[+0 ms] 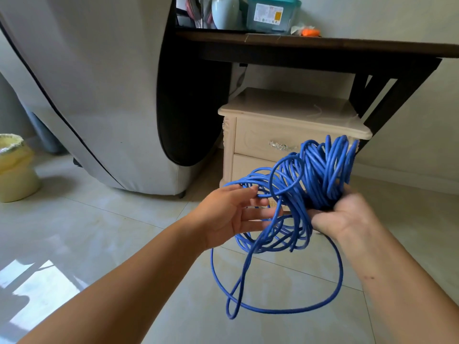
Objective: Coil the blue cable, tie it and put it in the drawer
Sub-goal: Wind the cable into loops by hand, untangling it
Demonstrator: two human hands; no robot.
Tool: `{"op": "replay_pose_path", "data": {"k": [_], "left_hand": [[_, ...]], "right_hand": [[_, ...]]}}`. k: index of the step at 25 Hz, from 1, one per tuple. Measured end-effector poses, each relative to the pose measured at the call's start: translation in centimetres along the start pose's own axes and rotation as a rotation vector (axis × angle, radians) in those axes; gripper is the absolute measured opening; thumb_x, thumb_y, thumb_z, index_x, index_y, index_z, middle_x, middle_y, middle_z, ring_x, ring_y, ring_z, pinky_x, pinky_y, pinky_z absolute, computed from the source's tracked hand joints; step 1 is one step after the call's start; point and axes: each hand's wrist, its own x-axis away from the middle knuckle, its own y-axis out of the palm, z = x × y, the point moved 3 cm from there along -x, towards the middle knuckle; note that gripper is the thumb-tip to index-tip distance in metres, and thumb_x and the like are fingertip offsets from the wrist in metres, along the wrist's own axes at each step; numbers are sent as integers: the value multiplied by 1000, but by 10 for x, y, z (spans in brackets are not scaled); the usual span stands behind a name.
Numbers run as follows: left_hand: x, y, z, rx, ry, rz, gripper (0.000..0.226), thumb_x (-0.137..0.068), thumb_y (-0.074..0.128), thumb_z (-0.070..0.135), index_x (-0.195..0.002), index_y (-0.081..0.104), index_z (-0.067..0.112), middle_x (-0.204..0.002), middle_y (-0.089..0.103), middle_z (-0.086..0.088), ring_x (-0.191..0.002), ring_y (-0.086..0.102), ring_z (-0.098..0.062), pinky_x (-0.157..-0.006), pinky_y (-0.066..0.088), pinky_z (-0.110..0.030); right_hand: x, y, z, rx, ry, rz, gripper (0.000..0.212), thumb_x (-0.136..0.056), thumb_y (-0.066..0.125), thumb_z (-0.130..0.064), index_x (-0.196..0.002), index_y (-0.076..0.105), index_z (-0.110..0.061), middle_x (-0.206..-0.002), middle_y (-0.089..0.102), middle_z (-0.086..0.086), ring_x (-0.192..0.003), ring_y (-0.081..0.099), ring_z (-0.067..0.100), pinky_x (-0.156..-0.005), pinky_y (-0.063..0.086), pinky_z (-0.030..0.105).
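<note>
A long blue cable is bunched into a loose, untidy coil in front of me, with one big loop hanging down toward the floor. My right hand grips the tighter part of the coil from below. My left hand has straight fingers reaching into the looser loops on the left side and touching them. Behind the coil stands a cream bedside cabinet whose upper drawer is closed; the cable partly hides its metal handle.
A dark wooden table spans above the cabinet, carrying a teal box, a vase and an orange item. A large grey covered appliance stands left. A yellow bin sits at the far left. Pale floor tiles lie below.
</note>
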Motion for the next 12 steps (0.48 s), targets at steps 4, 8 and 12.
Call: {"op": "replay_pose_path", "data": {"k": [4, 8, 12], "left_hand": [[0, -2, 2, -72, -20, 70, 20, -103, 39, 9, -112, 55, 2, -78, 68, -10, -77, 74, -29, -71, 62, -36], [-3, -13, 1, -61, -48, 158, 14, -103, 38, 4, -106, 52, 3, -75, 69, -13, -63, 72, -23, -57, 60, -32], [-6, -24, 7, -38, 38, 227, 16, -102, 41, -2, -93, 49, 8, -79, 66, -9, -58, 70, -23, -54, 59, -33]], "right_hand": [[-2, -3, -3, -54, 16, 0, 40, -92, 47, -18, -69, 77, -4, -81, 73, 20, -87, 67, 34, -82, 54, 60], [1, 0, -7, -84, -1, -2, 44, -97, 40, -19, -74, 75, -4, -81, 74, 19, -69, 71, 33, -76, 57, 54], [4, 0, -16, -68, -25, 39, 40, -101, 35, -20, -89, 71, -6, -97, 71, 18, -89, 65, 35, -82, 51, 51]]}}
